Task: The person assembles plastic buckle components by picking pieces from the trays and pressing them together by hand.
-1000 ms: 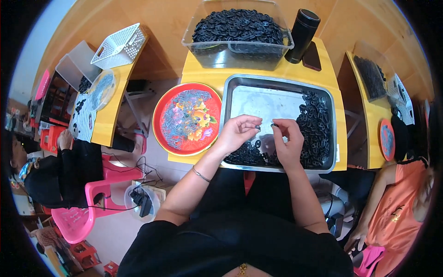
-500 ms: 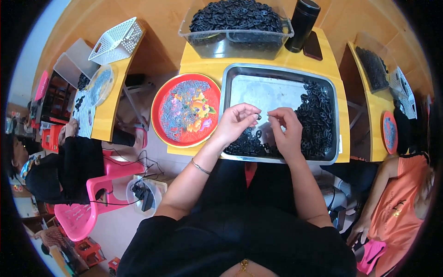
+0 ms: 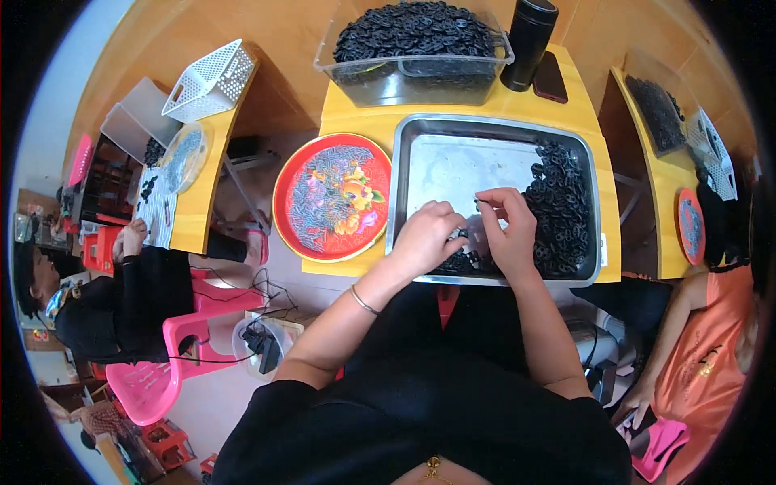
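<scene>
Over the metal tray (image 3: 453, 123), my left hand (image 3: 427, 238) is closed, fingers curled downward at the near side. Something small and shiny shows at its fingertips, too small to name. My right hand (image 3: 509, 230) is beside it, thumb and forefinger pinched on a tiny dark piece. A heap of small black oval plastic parts (image 3: 559, 214) fills the tray's right side. More black parts lie under my left hand, partly hidden by it. Left of the tray stands a round red flowered dish (image 3: 283, 212) holding many thin grey metal pins (image 3: 311, 194).
A clear bin (image 3: 404, 85) heaped with black parts stands at the back of the yellow table (image 3: 356, 109), beside a black flask (image 3: 529, 44) and a dark phone (image 3: 550, 79). People sit at side tables: one at left by a pink chair (image 3: 149, 392), one in orange (image 3: 695, 356) at right.
My left hand has lowered toward the parts at the tray's near edge, its fingers now turned down. My right hand stays pinched close to its former place. The whole view has shifted slightly.
</scene>
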A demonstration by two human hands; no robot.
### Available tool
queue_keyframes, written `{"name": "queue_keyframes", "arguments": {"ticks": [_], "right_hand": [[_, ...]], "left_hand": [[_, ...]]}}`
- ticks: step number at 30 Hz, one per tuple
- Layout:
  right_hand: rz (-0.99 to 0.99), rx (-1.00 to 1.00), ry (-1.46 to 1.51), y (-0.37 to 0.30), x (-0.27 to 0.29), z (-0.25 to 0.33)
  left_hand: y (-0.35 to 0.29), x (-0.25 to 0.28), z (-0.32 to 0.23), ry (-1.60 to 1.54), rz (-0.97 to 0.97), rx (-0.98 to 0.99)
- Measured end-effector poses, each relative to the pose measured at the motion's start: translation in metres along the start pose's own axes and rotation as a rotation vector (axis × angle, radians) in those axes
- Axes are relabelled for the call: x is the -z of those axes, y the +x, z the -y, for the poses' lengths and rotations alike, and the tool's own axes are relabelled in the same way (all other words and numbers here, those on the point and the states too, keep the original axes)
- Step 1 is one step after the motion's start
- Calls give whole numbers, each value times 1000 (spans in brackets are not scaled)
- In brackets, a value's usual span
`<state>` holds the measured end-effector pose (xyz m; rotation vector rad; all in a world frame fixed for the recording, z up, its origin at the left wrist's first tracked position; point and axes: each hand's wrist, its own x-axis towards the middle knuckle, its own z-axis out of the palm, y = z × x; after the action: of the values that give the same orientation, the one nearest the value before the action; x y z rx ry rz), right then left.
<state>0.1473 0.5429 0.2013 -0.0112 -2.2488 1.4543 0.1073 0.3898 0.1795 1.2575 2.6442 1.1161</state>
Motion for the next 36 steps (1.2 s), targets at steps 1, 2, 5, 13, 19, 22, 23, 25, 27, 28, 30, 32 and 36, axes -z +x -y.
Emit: {"name": "queue_keyframes", "arguments": {"ticks": [1,2,5,13,19,22,23,25,27,28,30,32,36], "right_hand": [[8,-4,21,0,-2,0],[18,-12,36,-1,0,0],[74,-28,46,-1,-1,-4],[199,-371,354,-2,-1,-10],[224,-285,385,-4,-3,-10],[175,-264,444,-6,-8,-12],[175,-266,443,-5,-8,-12],[159,-348,427,-4,-6,-9],[164,-359,423,-4,-6,-8],[170,-368,419,-5,-6,-7],[175,-360,413,-5,-6,-9],[180,-353,407,-6,-6,-10],[175,-347,428,-7,-6,-11]], "left_hand": [[1,1,1,-5,15,2],[1,0,1,-8,16,0],[1,1,5,-10,1,27],[1,13,12,-1245,-170,418],[2,14,15,-1256,-172,401],[3,13,12,-1308,-240,378],[3,13,12,-1309,-240,380],[2,15,12,-1254,-223,404],[0,14,15,-1275,-213,398],[0,14,16,-1294,-203,390],[1,14,14,-1297,-203,395],[1,14,14,-1299,-203,400],[-2,12,16,-1271,-150,379]]}}
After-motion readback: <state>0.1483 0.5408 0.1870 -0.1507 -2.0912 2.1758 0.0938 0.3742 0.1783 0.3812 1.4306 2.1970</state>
